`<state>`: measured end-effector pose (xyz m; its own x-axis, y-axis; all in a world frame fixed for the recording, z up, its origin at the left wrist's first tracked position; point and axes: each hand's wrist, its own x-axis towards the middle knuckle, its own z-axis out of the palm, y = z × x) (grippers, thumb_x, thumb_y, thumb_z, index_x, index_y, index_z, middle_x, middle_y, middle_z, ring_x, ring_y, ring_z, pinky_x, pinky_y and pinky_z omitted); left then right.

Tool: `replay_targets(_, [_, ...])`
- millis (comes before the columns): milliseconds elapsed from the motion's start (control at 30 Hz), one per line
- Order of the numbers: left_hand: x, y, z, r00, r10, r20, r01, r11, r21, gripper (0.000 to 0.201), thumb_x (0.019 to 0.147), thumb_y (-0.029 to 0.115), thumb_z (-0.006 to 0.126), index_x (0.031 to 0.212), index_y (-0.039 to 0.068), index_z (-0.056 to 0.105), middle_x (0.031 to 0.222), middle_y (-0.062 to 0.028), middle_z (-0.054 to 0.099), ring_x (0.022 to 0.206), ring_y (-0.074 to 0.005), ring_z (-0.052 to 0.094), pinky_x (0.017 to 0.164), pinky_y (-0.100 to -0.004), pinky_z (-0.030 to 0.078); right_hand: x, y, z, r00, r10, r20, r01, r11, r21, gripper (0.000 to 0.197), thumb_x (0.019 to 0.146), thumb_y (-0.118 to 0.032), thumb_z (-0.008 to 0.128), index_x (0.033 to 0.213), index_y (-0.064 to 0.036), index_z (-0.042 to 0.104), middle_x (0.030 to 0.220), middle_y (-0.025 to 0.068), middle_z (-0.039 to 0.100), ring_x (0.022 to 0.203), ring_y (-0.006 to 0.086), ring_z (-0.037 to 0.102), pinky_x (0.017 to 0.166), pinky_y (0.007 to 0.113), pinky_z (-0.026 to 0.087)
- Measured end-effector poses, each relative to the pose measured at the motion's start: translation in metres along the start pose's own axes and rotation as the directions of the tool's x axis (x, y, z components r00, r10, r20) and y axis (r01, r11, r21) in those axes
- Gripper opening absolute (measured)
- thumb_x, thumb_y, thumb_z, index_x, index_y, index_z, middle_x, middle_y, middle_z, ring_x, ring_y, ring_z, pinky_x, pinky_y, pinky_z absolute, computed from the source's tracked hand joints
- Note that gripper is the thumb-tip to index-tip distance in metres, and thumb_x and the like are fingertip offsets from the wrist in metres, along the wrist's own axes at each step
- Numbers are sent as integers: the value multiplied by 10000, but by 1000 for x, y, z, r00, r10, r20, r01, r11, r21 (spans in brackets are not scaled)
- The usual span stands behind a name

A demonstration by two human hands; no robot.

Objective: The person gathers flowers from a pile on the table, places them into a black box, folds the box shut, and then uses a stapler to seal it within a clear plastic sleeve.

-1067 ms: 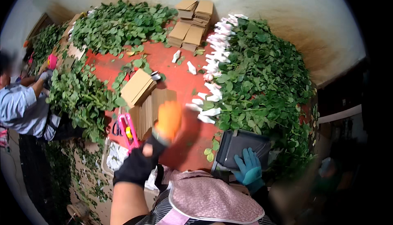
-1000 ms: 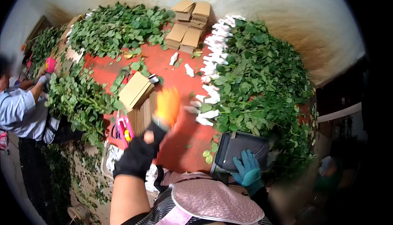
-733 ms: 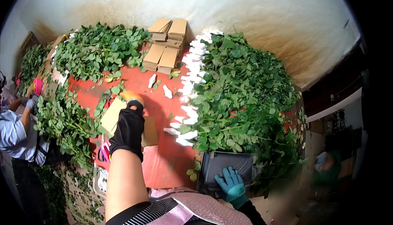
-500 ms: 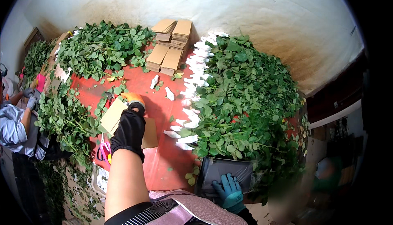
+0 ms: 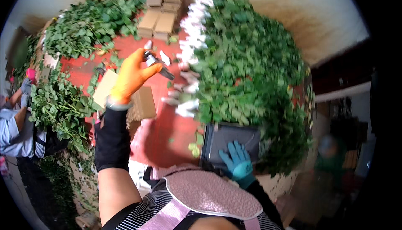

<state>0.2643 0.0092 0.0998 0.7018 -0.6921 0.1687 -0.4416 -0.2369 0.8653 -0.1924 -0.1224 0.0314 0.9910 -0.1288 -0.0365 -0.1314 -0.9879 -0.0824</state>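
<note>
My left hand (image 5: 132, 73), in an orange glove with a black sleeve, is raised over the red table. Its fingers are closed around a small dark tool with a pale part (image 5: 161, 67), too blurred to name. My right hand (image 5: 237, 161), in a teal glove, lies flat with fingers spread on a black, film-covered box (image 5: 213, 146) at the table's near edge. Below and right of my left hand sits a stack of brown cardboard sheets (image 5: 144, 102); a paler sheet (image 5: 104, 88) lies left of it. A small white piece (image 5: 165, 57) lies just beyond the tool.
Leafy green stems (image 5: 247, 66) with white-covered tips (image 5: 193, 31) are piled on the right. Cardboard stacks (image 5: 159, 14) stand at the back. More foliage (image 5: 90, 25) covers the far left. A person with grey gloves (image 5: 26, 92) works at the left edge; another blurred person (image 5: 328, 154) is at the right.
My left hand has risen from beside the cardboard sheets, now with a dark tool in it. My right hand stays flat on the box. The whole view has shifted, with the scene higher in it.
</note>
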Motion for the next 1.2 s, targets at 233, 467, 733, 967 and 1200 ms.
replay_targets(233, [-177, -7, 34, 878, -193, 438, 160, 981, 110, 470, 695, 281, 855, 1003, -2, 642, 857, -140, 656, 798, -284, 653, 748, -387, 514, 13, -8, -12, 999, 30, -37, -26, 995, 96, 648, 755, -439, 744, 1339, -188, 621, 1464, 186, 470, 1319, 406, 481, 1062, 542, 418])
replay_targets(467, [-217, -45, 150, 981, -87, 171, 37, 960, 278, 551, 696, 278, 844, 1094, 30, 555, 960, -179, 645, 860, -369, 637, 742, -440, 517, 9, -9, -12, 998, 65, 8, -66, 993, 99, 684, 760, -362, 746, 1394, -179, 565, 1486, 191, 435, 1369, 410, 426, 1118, 548, 369])
replay_targets(733, [-274, -63, 169, 991, -79, 107, -19, 714, 700, 1042, 602, 296, 894, 1466, 27, 376, 1376, -155, 503, 1160, -358, 532, 990, -472, 425, 3, -3, -5, 998, 53, 17, -55, 996, 77, 668, 792, -374, 730, 1409, -195, 547, 1495, 190, 420, 1383, 412, 406, 1130, 548, 351])
replay_targets(967, [-271, -95, 136, 937, -265, 226, 175, 919, 353, 815, 769, 229, 775, 1452, -21, 408, 1255, -190, 621, 1086, -322, 617, 949, -372, 483, 5, -6, 1, 996, 53, -68, -45, 992, 119, 678, 757, -381, 765, 1379, -189, 575, 1488, 188, 435, 1367, 415, 432, 1105, 565, 381])
replay_targets(1200, [-270, -40, 102, 554, -246, 795, 790, 456, -409, 747, 761, 102, 662, 1468, -12, 447, 1165, -88, 640, 1054, -224, 636, 971, -342, 476, 4, -3, 4, 997, 56, -55, -48, 989, 141, 671, 793, -382, 734, 1408, -193, 546, 1497, 190, 416, 1382, 412, 407, 1128, 553, 350])
